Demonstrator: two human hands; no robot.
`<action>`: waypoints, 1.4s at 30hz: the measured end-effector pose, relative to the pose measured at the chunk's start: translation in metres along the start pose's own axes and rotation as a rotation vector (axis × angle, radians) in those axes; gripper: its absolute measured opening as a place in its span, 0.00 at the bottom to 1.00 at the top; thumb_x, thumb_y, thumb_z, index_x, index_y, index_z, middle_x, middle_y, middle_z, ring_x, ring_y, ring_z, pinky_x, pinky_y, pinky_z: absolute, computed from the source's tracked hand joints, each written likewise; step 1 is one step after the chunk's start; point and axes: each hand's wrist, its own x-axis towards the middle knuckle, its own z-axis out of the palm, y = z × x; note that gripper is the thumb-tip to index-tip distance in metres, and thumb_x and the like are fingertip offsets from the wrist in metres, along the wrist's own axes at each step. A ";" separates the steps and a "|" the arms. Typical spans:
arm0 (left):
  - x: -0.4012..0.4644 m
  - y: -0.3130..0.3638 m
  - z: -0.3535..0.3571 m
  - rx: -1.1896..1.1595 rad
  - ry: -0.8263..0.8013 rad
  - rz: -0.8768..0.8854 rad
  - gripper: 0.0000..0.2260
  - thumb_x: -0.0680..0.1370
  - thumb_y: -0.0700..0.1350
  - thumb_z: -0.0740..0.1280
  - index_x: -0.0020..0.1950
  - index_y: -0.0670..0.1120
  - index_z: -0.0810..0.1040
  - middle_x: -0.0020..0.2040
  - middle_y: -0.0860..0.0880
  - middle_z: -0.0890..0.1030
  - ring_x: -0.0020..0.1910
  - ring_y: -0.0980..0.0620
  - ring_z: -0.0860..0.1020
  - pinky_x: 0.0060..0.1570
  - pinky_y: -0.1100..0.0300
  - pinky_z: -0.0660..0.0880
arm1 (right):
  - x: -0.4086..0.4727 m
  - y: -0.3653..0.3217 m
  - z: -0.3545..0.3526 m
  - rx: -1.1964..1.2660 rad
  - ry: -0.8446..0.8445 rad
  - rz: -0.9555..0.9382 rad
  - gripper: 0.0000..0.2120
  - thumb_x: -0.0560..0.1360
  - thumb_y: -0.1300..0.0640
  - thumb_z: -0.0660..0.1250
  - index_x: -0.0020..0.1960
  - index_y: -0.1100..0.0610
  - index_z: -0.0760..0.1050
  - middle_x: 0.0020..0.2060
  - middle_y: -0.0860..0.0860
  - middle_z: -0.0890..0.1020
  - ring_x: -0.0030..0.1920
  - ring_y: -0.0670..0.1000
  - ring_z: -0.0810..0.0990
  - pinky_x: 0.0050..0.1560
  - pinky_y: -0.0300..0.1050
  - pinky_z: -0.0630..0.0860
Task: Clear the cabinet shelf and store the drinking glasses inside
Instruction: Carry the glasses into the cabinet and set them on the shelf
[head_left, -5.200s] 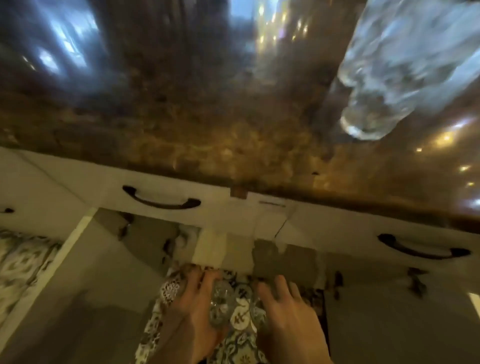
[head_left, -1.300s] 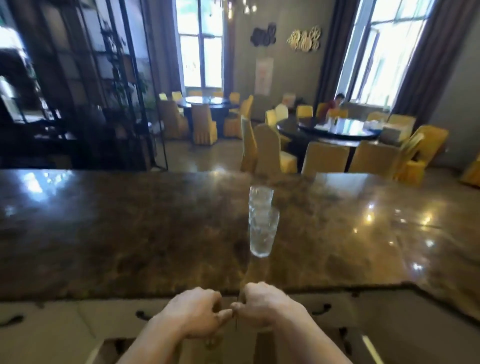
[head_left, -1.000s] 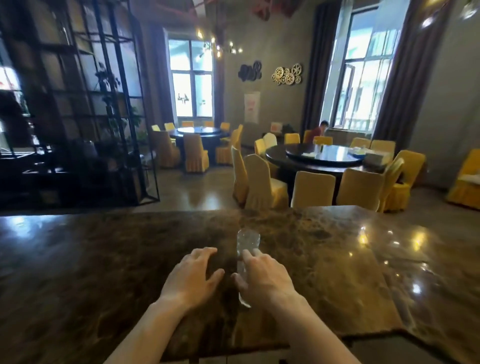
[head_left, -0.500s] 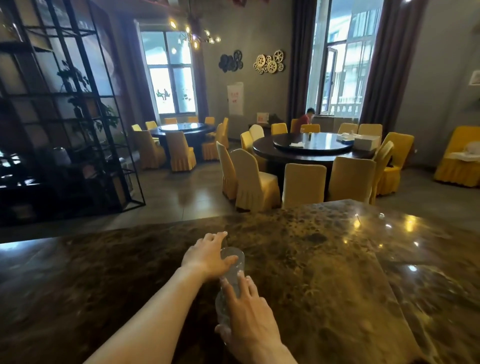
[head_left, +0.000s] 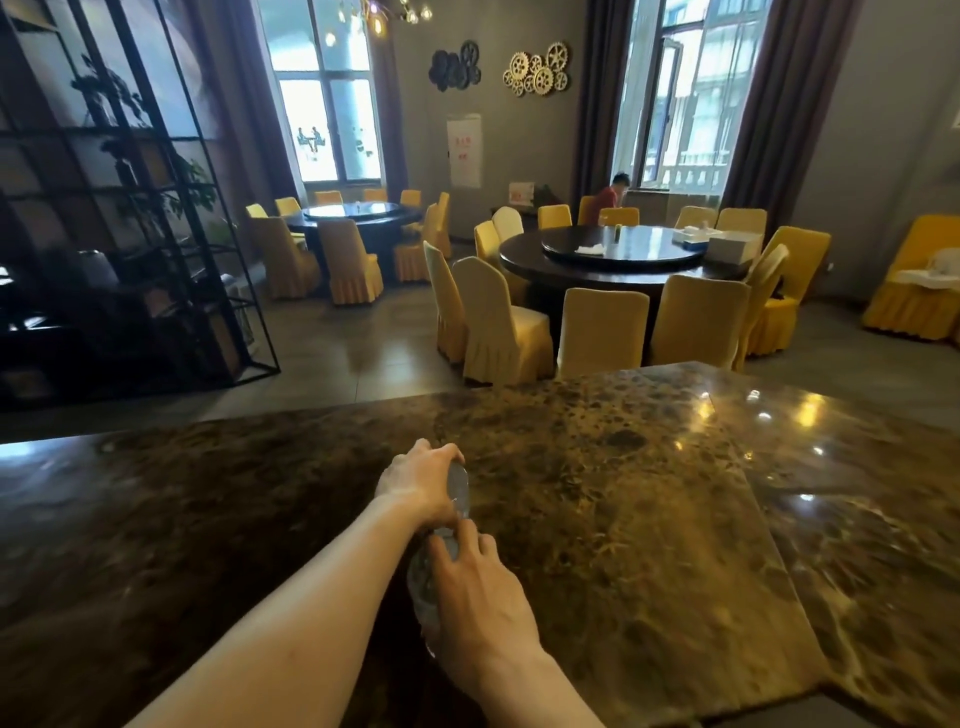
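Two hands are showing: the left hand (head_left: 420, 480) and the right hand (head_left: 480, 597), both closing around a stack of glasses (head_left: 441, 540) whose exact number is staying too blurred to count. One marble counter (head_left: 649, 545) is stretching across the foreground, and behind it two round tables are standing, a far one (head_left: 358, 214) and a near one (head_left: 623, 254), each ringed by many yellow-covered chairs, too overlapped for a firm count. One seated person (head_left: 610, 195) is showing by the windows, of which two are letting in daylight, one on the left (head_left: 324, 98) and one on the right (head_left: 685, 98), and one black metal shelf (head_left: 130, 208) is standing at the left.
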 end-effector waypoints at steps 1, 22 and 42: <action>-0.005 -0.002 -0.004 -0.005 0.023 -0.005 0.33 0.66 0.50 0.80 0.68 0.60 0.70 0.60 0.51 0.71 0.60 0.46 0.73 0.56 0.49 0.78 | 0.000 0.000 -0.002 0.008 -0.004 0.001 0.39 0.72 0.55 0.74 0.75 0.50 0.57 0.71 0.55 0.61 0.66 0.57 0.67 0.61 0.52 0.76; -0.285 -0.067 -0.074 -0.039 0.309 0.146 0.34 0.64 0.60 0.78 0.68 0.65 0.71 0.60 0.60 0.73 0.57 0.57 0.75 0.54 0.58 0.80 | -0.151 -0.089 -0.017 -0.017 -0.090 -0.215 0.35 0.67 0.45 0.77 0.68 0.45 0.63 0.59 0.50 0.66 0.56 0.52 0.72 0.49 0.47 0.79; -0.381 -0.099 0.187 -0.188 -0.052 0.025 0.36 0.66 0.60 0.75 0.69 0.70 0.61 0.61 0.69 0.62 0.61 0.62 0.68 0.59 0.63 0.74 | -0.255 -0.035 0.175 0.054 -0.581 0.005 0.23 0.82 0.59 0.55 0.75 0.52 0.55 0.77 0.60 0.52 0.75 0.61 0.57 0.65 0.57 0.71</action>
